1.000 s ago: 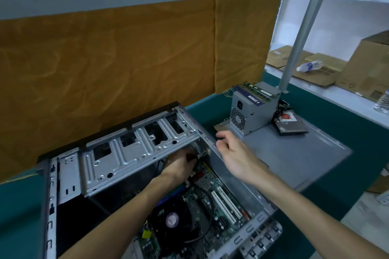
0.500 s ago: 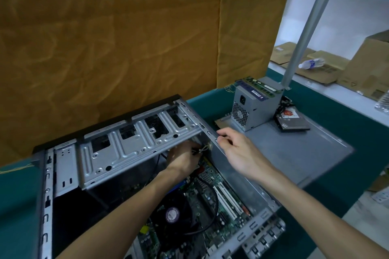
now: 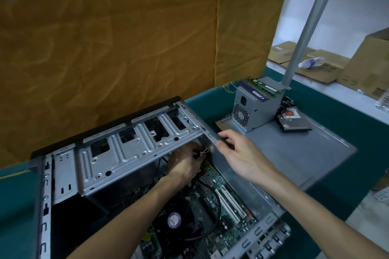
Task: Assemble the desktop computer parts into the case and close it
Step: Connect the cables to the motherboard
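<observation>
Nearest, at six o'clock, the open case (image 3: 63, 174) lies on the green table, its motherboard (image 3: 210, 206) exposed; the left hand (image 3: 185, 164) reaches under the drive cage, grip unclear, the right hand (image 3: 242, 153) pinches the case wall's rim, and the power supply (image 3: 254, 109) stands at one o'clock.

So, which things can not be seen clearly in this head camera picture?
- Left hand fingertips: hidden under the silver metal drive cage; grip unclear.
- Small pale connector: too small to identify.
- Green motherboard: partly covered by both forearms, blurred.
- Open grey computer case: bottom cut by frame edge.
</observation>
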{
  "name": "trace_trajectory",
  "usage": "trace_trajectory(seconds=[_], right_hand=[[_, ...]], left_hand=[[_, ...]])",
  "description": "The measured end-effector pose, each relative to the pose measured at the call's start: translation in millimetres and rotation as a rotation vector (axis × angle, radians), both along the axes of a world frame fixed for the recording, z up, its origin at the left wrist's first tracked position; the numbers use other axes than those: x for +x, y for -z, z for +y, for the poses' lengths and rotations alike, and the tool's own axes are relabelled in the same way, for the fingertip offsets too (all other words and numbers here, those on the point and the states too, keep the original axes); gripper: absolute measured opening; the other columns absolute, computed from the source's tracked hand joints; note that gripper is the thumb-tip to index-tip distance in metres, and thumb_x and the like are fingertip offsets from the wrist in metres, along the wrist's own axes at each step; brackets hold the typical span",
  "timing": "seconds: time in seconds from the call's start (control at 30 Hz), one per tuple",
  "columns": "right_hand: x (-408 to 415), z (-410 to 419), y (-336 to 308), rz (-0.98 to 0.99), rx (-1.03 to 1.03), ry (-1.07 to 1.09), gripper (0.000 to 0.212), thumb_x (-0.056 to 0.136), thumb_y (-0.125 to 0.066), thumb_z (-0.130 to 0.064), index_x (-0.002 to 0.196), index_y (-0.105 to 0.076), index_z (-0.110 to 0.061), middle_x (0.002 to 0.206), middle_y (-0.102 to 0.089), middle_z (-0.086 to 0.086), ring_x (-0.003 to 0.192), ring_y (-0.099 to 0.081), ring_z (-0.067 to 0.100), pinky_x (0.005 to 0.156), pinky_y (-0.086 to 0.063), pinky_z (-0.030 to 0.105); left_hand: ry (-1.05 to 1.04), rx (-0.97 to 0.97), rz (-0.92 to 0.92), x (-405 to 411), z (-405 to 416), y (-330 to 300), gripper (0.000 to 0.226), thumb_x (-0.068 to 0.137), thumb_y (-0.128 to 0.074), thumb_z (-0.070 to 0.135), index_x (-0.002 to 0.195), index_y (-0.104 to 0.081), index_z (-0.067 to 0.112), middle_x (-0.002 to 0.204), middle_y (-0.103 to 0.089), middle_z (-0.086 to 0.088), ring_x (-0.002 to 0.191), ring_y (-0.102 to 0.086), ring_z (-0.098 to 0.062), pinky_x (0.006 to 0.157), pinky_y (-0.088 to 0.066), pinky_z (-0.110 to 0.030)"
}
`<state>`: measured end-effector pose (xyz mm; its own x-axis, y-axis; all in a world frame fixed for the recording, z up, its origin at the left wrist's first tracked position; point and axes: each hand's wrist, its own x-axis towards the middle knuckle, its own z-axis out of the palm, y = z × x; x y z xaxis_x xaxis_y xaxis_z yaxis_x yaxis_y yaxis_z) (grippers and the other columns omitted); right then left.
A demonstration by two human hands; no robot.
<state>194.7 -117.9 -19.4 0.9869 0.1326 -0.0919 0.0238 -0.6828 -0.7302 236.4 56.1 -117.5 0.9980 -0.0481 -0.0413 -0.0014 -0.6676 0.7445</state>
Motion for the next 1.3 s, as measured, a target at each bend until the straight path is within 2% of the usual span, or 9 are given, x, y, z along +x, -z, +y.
trace_trajectory(seconds=[0.07, 0.2, 0.37, 0.43, 0.53, 0.8, 0.93, 1.1, 1.3], right_hand=[[-0.2, 0.1, 0.2, 0.001, -0.003, -0.001, 0.035, 0.104, -0.047, -0.047, 0.134, -0.054, -0.032, 0.112, -0.07, -0.001, 0.104, -0.068, 0.025, 0.095, -0.054, 0.047], [-0.4, 0.2, -0.2, -0.001, -0.004, -0.005, 0.033, 0.104, -0.048, -0.047, 0.132, -0.055, -0.032, 0.111, -0.071, 0.0, 0.105, -0.069, 0.025, 0.094, -0.054, 0.048], [0.9, 0.3, -0.5, 0.013, -0.007, -0.004, 0.033, 0.103, -0.048, -0.047, 0.132, -0.055, -0.032, 0.109, -0.072, -0.003, 0.1, -0.07, 0.02, 0.095, -0.053, 0.046], [0.8, -0.2, -0.2, 0.015, -0.008, 0.002, 0.033, 0.103, -0.049, -0.047, 0.131, -0.055, -0.032, 0.109, -0.072, -0.001, 0.102, -0.069, 0.021, 0.096, -0.053, 0.046], [0.4, 0.1, -0.6, 0.007, -0.017, 0.003, 0.032, 0.102, -0.049, -0.048, 0.131, -0.054, -0.033, 0.109, -0.072, -0.001, 0.102, -0.069, 0.021, 0.095, -0.053, 0.046], [0.4, 0.4, -1.6, -0.003, -0.021, -0.009, 0.032, 0.102, -0.048, -0.048, 0.129, -0.055, -0.033, 0.101, -0.074, -0.004, 0.088, -0.07, 0.017, 0.088, -0.055, 0.045], [0.2, 0.3, -1.6, 0.002, -0.022, -0.003, 0.033, 0.102, -0.048, -0.049, 0.131, -0.054, -0.033, 0.106, -0.072, -0.004, 0.095, -0.07, 0.017, 0.092, -0.054, 0.045], [0.2, 0.0, -2.0, 0.001, -0.017, -0.008, 0.032, 0.102, -0.049, -0.048, 0.131, -0.055, -0.033, 0.107, -0.073, -0.002, 0.098, -0.07, 0.02, 0.093, -0.054, 0.046], [0.6, -0.8, -1.5, 0.001, -0.028, -0.005, 0.037, 0.103, -0.048, -0.048, 0.135, -0.053, -0.031, 0.112, -0.072, 0.0, 0.105, -0.068, 0.023, 0.094, -0.054, 0.044]], left_hand=[[0.005, 0.035, -0.003, -0.3, -0.7, -1.4, 0.018, 0.096, -0.068, 0.038, 0.111, -0.072, 0.028, 0.1, -0.073, 0.006, 0.076, -0.071, -0.012, 0.072, -0.061, -0.034], [0.021, 0.044, -0.023, 3.5, 0.1, -3.6, 0.018, 0.098, -0.066, 0.027, 0.114, -0.074, 0.025, 0.104, -0.074, 0.004, 0.077, -0.068, -0.009, 0.061, -0.051, -0.017], [0.043, 0.07, -0.014, 0.6, -1.9, -7.0, 0.018, 0.1, -0.063, 0.029, 0.114, -0.073, 0.024, 0.103, -0.075, 0.001, 0.083, -0.072, -0.014, 0.076, -0.06, -0.03], [0.037, 0.091, -0.03, 0.0, -2.9, -6.1, 0.016, 0.101, -0.062, 0.033, 0.112, -0.072, 0.028, 0.093, -0.074, 0.005, 0.069, -0.071, -0.008, 0.063, -0.059, -0.023], [0.055, 0.138, -0.062, 0.5, -3.9, -6.8, 0.016, 0.101, -0.061, 0.03, 0.109, -0.074, 0.027, 0.089, -0.072, 0.007, 0.064, -0.064, -0.003, 0.049, -0.04, -0.008], [0.048, 0.09, -0.063, -3.2, -5.8, -8.4, 0.008, 0.098, -0.066, 0.028, 0.102, -0.071, 0.032, 0.077, -0.067, 0.012, 0.06, -0.065, -0.002, 0.05, -0.042, -0.01], [0.04, 0.043, -0.053, -4.4, -5.3, -6.1, 0.009, 0.097, -0.066, 0.028, 0.1, -0.069, 0.037, 0.073, -0.063, 0.019, 0.059, -0.065, 0.0, 0.051, -0.042, -0.012], [0.036, 0.011, -0.075, -3.8, -4.8, -7.7, 0.017, 0.096, -0.069, 0.026, 0.113, -0.066, 0.026, 0.107, -0.07, 0.004, 0.089, -0.069, -0.017, 0.08, -0.058, -0.033], [0.042, -0.011, -0.052, -3.4, -4.5, -8.9, 0.006, 0.098, -0.067, 0.024, 0.096, -0.065, 0.029, 0.094, -0.069, -0.001, 0.076, -0.07, -0.017, 0.071, -0.062, -0.038]])
